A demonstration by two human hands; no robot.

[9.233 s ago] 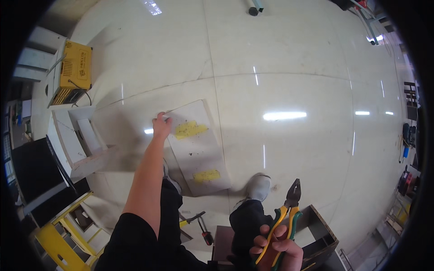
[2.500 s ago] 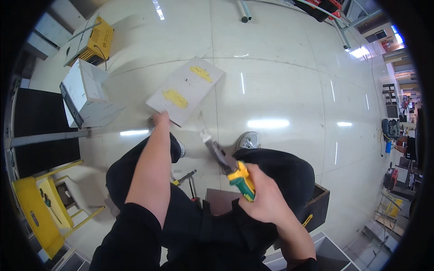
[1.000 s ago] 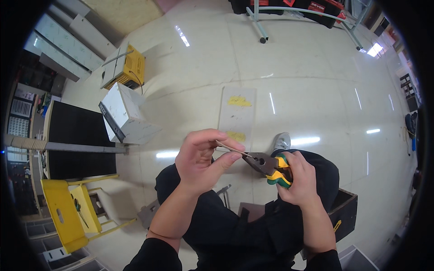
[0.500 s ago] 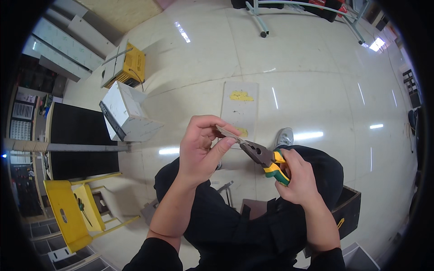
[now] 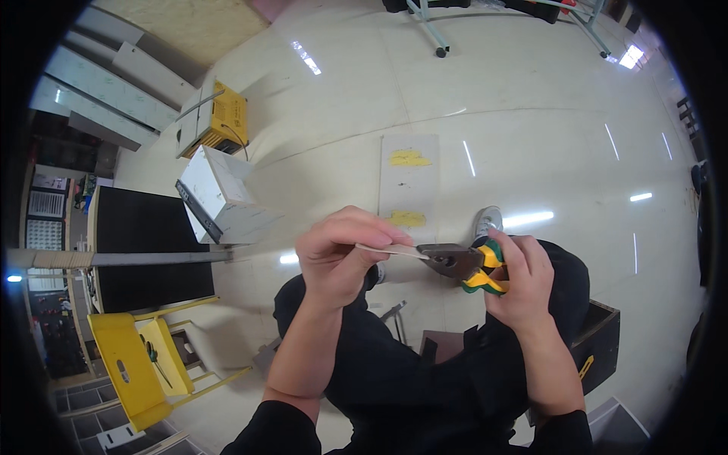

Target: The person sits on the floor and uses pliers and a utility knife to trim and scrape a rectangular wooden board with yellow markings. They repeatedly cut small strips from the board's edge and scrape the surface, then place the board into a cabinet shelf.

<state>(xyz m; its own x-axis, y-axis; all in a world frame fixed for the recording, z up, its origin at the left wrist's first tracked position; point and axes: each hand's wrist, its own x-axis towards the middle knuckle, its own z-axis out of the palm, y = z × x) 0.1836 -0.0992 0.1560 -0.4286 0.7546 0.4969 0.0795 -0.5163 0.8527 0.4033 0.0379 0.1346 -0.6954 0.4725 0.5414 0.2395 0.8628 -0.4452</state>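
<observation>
Above your lap (image 5: 425,387), your left hand (image 5: 330,258) pinched a thin strip (image 5: 406,250), your right hand (image 5: 523,284) clasped pliers (image 5: 461,261) at its end. A slack pinch could have let it twist

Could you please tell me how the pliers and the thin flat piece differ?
The pliers have a dark metal head and yellow-and-green handles; the thin flat piece is plain and pale.
The pliers are bulky, the thin flat piece slim.
The right hand grips the pliers, while the left hand pinches the thin flat piece.
Both are held up off the floor.
</observation>
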